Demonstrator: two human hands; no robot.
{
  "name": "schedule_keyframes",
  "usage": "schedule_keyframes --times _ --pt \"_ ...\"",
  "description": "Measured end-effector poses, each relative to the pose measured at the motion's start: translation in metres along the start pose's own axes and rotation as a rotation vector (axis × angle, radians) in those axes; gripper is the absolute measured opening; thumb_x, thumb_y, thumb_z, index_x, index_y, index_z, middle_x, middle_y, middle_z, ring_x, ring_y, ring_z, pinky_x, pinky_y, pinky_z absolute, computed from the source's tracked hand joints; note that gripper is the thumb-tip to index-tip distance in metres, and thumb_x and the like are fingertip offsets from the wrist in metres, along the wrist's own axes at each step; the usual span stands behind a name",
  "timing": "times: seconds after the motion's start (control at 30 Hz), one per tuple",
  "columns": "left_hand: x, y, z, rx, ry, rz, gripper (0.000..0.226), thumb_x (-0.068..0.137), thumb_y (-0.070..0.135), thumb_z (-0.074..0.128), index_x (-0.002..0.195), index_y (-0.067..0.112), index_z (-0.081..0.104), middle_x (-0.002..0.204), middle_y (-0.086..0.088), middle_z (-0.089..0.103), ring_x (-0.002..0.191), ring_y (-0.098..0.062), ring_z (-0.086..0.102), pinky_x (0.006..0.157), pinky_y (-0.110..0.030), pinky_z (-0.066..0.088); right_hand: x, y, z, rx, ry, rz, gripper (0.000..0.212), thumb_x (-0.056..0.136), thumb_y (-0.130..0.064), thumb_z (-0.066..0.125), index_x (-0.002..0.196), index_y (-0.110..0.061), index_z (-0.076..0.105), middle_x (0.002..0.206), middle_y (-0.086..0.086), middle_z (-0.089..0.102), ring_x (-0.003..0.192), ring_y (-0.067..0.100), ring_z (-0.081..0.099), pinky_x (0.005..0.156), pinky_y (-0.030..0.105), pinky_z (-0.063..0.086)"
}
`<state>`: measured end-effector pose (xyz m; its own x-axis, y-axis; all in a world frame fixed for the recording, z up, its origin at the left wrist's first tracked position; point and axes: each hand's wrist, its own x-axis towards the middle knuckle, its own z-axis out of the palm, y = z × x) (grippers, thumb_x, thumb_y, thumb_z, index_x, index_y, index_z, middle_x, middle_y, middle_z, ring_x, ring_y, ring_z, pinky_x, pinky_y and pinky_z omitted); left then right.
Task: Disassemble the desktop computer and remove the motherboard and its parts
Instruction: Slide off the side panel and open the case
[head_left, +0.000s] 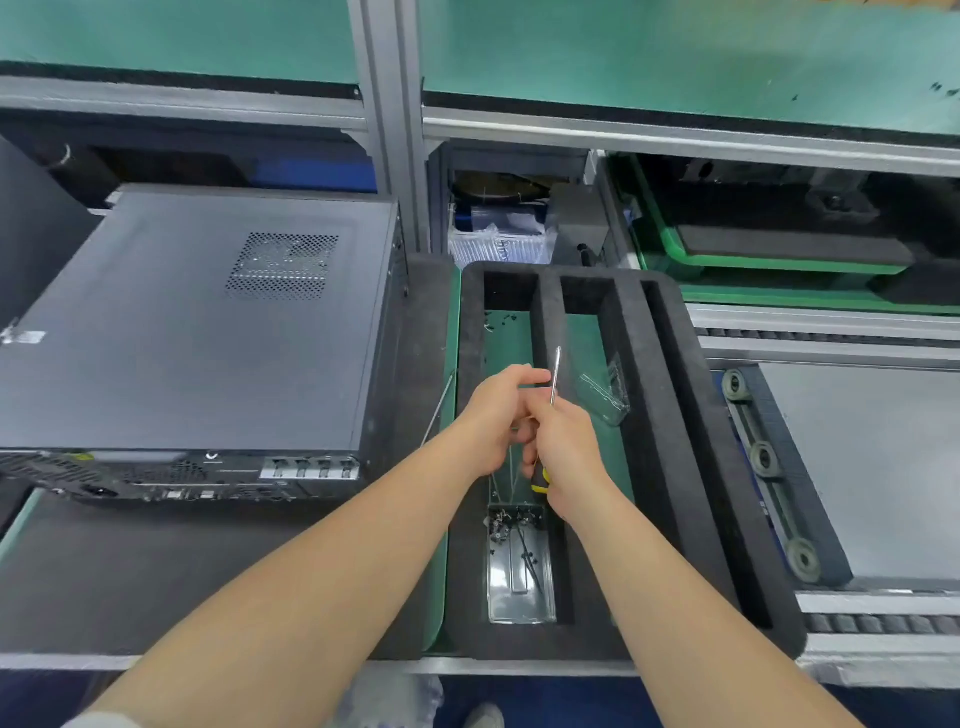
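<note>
A closed black desktop computer case (197, 322) lies on its side at the left, rear ports facing me. To its right, over a black foam tray (665, 415), my right hand (566, 452) grips a screwdriver by its yellow-black handle (540, 480), with the metal shaft (556, 374) pointing up and away. My left hand (493, 415) is curled beside it, fingertips pinching near the base of the shaft. Both hands touch each other above the tray's left slot.
A clear plastic box (519, 566) with small screws sits in the tray's left slot below my hands. A clear bag (605, 389) lies in the middle slot. A long thin rod (439, 410) rests by the case. A roller conveyor (769, 467) runs on the right, green bins (670, 249) behind.
</note>
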<state>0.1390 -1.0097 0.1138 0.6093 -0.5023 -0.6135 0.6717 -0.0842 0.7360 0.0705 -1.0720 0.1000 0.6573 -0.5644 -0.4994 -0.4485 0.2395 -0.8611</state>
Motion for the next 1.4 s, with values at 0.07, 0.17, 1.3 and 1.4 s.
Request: schedule_keyframes --times 0.07,0.17,1.3,1.4 --pt "-0.024 0.018 -0.003 0.028 -0.011 0.060 0.030 0.094 0.035 0.061 0.108 0.014 0.076 0.096 0.001 0.080 0.046 -0.017 0.030 0.048 -0.026 0.034 -0.012 -0.016 0.017 0.026 0.017 -0.041 0.033 0.091 -0.040 0.054 0.063 -0.024 0.063 0.055 0.001 0.053 0.041 0.018 0.044 0.040 0.023 0.034" --pt "-0.061 0.044 -0.018 0.097 -0.005 0.272 0.026 0.092 0.030 0.059 0.108 0.019 0.075 0.102 0.008 0.079 0.044 -0.020 0.049 0.044 -0.024 0.034 -0.038 -0.040 0.042 0.020 -0.019 -0.174 0.030 0.087 -0.038 0.053 0.063 -0.024 0.059 0.050 0.001 0.049 0.039 0.016 0.044 0.037 0.021 0.032" --pt "-0.159 0.069 -0.397 1.888 0.400 0.759 0.104 0.081 0.088 0.044 0.159 0.048 -0.011 0.173 -0.007 -0.004 0.158 -0.038 -0.002 0.123 -0.066 0.004 -0.152 -0.047 0.281 -1.786 0.119 -0.946 0.092 0.075 -0.081 0.064 0.143 -0.024 0.041 0.110 -0.002 0.059 0.085 0.026 0.069 0.055 0.033 0.030" --pt "-0.158 0.066 -0.396 1.894 0.407 0.744 0.103 0.081 0.089 0.042 0.159 0.047 -0.011 0.173 -0.006 -0.004 0.158 -0.039 -0.001 0.122 -0.067 0.002 -0.150 -0.039 0.277 -1.822 0.118 -0.970 0.097 0.083 -0.079 0.057 0.155 -0.021 0.028 0.139 0.004 0.053 0.088 0.028 0.071 0.057 0.033 0.035"
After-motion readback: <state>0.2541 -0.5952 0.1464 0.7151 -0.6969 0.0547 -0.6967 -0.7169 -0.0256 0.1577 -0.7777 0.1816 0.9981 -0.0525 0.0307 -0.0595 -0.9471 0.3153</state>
